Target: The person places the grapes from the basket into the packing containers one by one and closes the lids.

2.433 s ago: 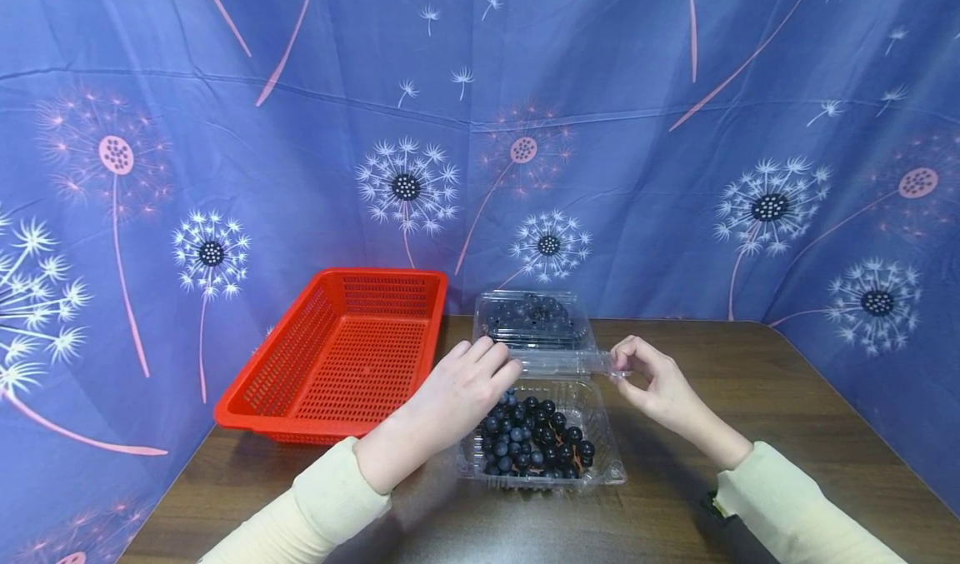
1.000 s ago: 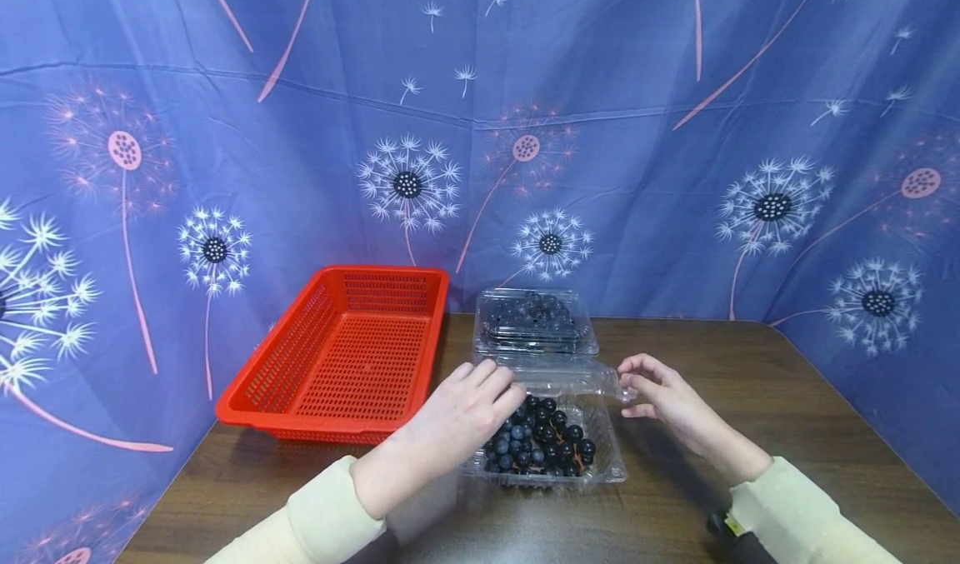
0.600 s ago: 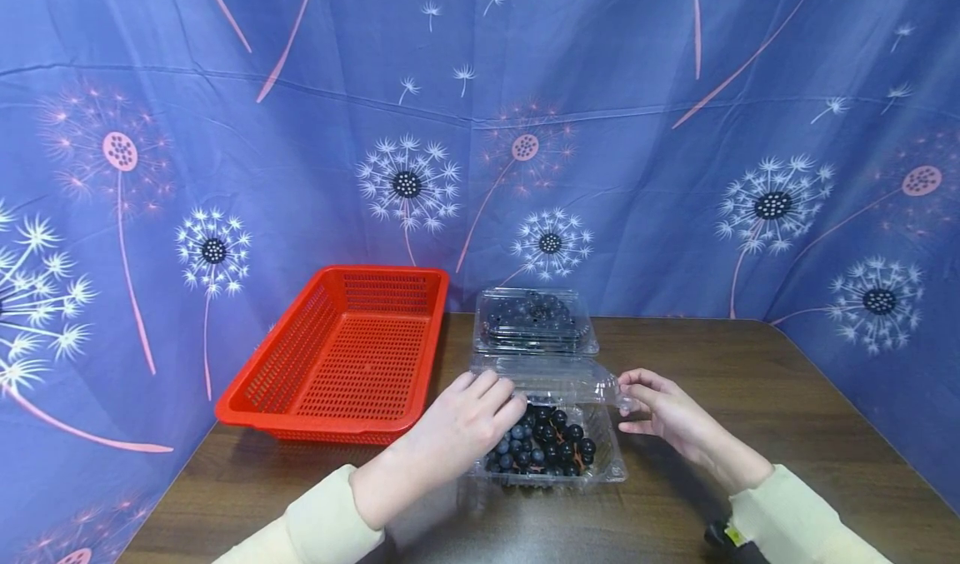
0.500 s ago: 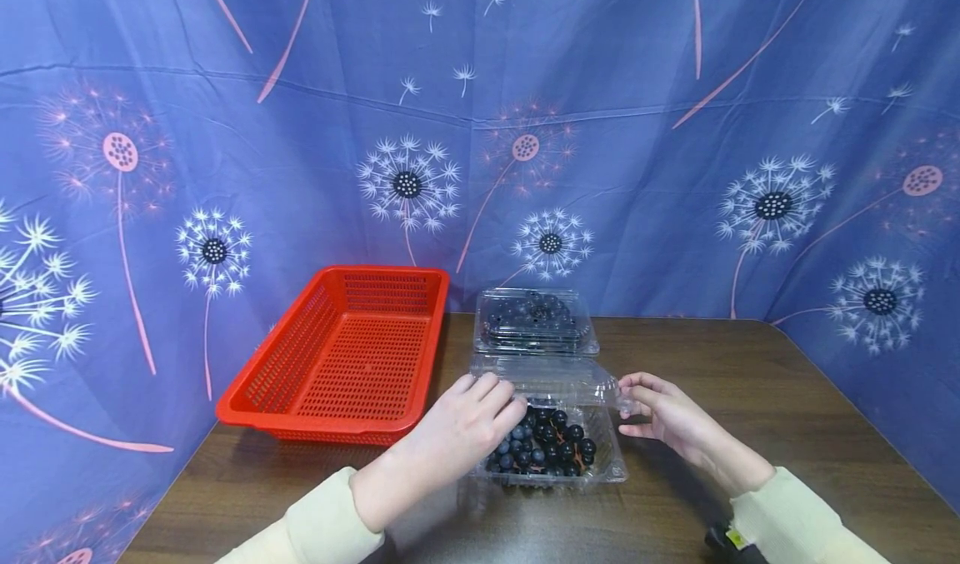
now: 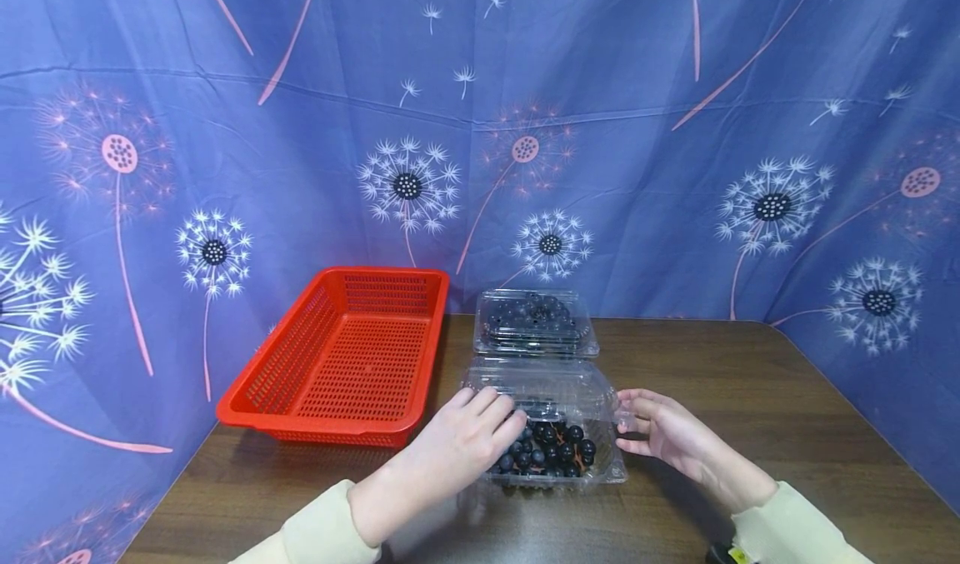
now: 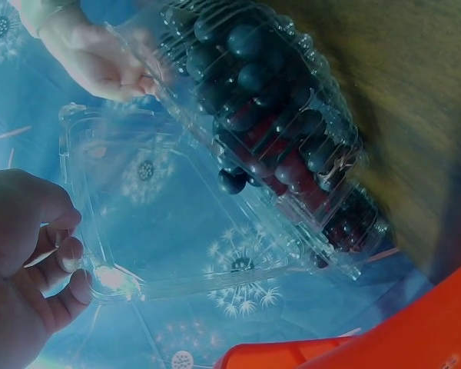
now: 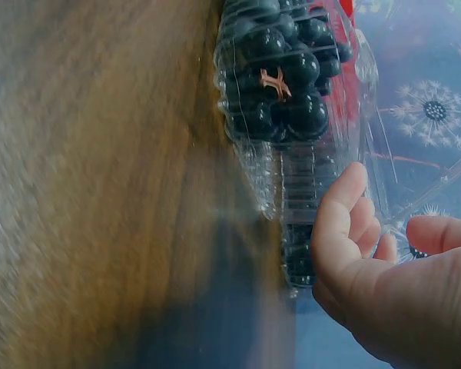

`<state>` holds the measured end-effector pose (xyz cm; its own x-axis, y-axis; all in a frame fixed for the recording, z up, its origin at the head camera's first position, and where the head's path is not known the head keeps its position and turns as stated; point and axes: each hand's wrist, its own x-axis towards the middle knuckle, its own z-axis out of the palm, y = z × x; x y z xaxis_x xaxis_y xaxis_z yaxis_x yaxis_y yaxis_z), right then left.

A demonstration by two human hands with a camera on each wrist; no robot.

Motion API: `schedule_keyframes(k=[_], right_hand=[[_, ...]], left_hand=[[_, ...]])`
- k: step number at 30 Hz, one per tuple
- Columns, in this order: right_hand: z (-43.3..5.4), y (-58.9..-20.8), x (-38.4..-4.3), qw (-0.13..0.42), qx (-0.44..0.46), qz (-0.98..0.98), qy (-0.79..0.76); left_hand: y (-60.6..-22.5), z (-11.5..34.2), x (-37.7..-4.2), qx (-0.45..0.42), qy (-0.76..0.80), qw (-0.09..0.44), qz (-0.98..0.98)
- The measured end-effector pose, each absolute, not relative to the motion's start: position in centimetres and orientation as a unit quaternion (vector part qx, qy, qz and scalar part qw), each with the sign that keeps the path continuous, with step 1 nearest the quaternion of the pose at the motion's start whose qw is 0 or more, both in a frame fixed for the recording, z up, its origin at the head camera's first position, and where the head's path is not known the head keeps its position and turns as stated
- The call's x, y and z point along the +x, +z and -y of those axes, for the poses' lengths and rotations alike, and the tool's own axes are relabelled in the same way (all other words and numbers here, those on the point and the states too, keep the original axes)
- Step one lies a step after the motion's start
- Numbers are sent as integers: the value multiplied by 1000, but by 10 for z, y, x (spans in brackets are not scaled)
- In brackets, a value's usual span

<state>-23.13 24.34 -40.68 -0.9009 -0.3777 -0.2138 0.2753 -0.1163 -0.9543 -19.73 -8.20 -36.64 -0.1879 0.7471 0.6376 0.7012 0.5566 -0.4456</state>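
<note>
In the head view, a clear plastic clamshell box [image 5: 617,471] holds dark grapes [image 5: 551,447]. Its hinged lid [image 5: 555,385] slants over the back of the grapes, leaving the front part uncovered. My left hand [image 5: 468,435] pinches the lid's left front corner between thumb and fingers, as the left wrist view also shows on the lid [image 6: 111,280]. At the opposite corner, my right hand [image 5: 667,435] holds the lid's edge with bent fingers [image 7: 342,200]. Part of that contact is hidden behind the hand. My left hand covers some grapes on the left.
A second clamshell box [image 5: 536,322] of dark grapes stands shut right behind the first. To the left is a red slotted plastic basket [image 5: 300,421] with nothing in it. Both rest on a brown wooden table [image 5: 690,347], with a blue dandelion-patterned cloth [image 5: 645,197] behind.
The lid has swung forward and down from near upright, covering more of the grapes. Both hands have moved down and toward me with it. Box and basket have stayed in place.
</note>
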Motion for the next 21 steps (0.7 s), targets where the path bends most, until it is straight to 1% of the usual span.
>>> schedule_keyframes(k=[9,15,21], right_hand=[[-247,-414,-225,246,-36,-604,-758],[-249,-417,-223,270,-50,-586,-762],[-250,-420,-219,303,-72,-551,-774]], left_hand=[[-366,82,-192,-467,61,467,748],[-374,83,-190,-467,69,460,752],[-384,84,-188,-476,39,434,764]])
